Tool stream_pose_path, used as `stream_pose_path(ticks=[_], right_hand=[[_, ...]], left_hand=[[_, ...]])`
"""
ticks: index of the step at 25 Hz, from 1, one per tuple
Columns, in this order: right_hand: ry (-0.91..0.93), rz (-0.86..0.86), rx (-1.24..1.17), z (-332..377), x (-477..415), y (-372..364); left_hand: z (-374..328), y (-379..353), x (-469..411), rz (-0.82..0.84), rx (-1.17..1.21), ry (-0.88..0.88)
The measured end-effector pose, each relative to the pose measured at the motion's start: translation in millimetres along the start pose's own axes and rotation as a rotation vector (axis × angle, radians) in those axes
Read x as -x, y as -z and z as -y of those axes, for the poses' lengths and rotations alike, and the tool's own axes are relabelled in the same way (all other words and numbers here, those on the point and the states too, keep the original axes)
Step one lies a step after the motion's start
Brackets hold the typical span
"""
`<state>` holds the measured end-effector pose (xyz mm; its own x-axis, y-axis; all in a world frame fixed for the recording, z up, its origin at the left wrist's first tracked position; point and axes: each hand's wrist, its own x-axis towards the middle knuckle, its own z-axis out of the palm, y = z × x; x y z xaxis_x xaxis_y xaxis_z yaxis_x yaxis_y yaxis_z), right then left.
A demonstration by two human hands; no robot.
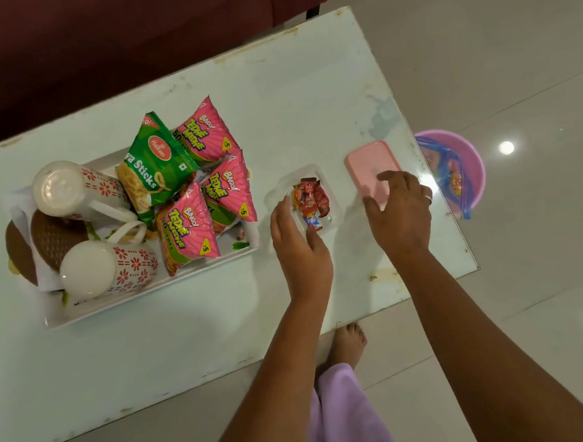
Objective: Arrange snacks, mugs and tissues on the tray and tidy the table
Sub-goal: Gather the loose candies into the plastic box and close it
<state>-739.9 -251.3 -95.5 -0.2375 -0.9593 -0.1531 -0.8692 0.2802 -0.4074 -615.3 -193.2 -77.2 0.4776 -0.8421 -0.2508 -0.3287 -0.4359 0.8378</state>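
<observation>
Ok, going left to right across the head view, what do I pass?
Brown woven round pieces, white red-flowered mugs, green snack packet, pink triangular snack packets, clear tub of red sweets, pink rectangular box, pink round basin on the floor.

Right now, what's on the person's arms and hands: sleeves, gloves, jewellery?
Both forearms are bare, with no sleeves or gloves in view. The right hand wears a silvery ring; the left hand shows none. No watch or bracelet visible.
</observation>
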Motion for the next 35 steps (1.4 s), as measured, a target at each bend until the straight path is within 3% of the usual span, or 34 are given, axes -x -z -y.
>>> stream_pose_path(ticks=[4, 8, 10, 12, 14, 16, 20, 27, 30, 35], right_hand=[[-0.065, 0.193, 0.155, 2, -35, -5], [0.005, 0.201, 0.204, 13, -42, -3], [-0.058, 0.237, 0.071, 18, -44, 10], [-0.125, 0.259, -0.225, 29, -41, 23], [-0.099, 0.289, -0.382, 47, -27, 28], [-0.035, 0.347, -0.369, 63, -7, 22], [0.075, 0.372, -0.095, 75, 15, 6], [0.141, 0.353, -0.094, 64, 12, -3], [0.076, 0.365, -0.203, 58, 2, -2], [-0.243, 0.454, -0.562, 46, -12, 7]], left_hand=[[-2, 2, -4, -0.06, 0.243, 0.291], [-14, 8, -19, -0.052, 0.463, 0.427], [-22, 9, -20, -0.031, 0.498, 0.493], [-25, 9, -21, -0.03, 0.538, 0.551], [-28, 10, -23, -0.022, 0.599, 0.599], [-32, 12, -23, 0.002, 0.636, 0.626], [-31, 18, -28, 0.024, 0.603, 0.658], [-22, 19, -36, -0.011, 0.495, 0.604], [-20, 19, -38, 0.002, 0.487, 0.634], [-12, 15, -39, -0.013, 0.461, 0.614]])
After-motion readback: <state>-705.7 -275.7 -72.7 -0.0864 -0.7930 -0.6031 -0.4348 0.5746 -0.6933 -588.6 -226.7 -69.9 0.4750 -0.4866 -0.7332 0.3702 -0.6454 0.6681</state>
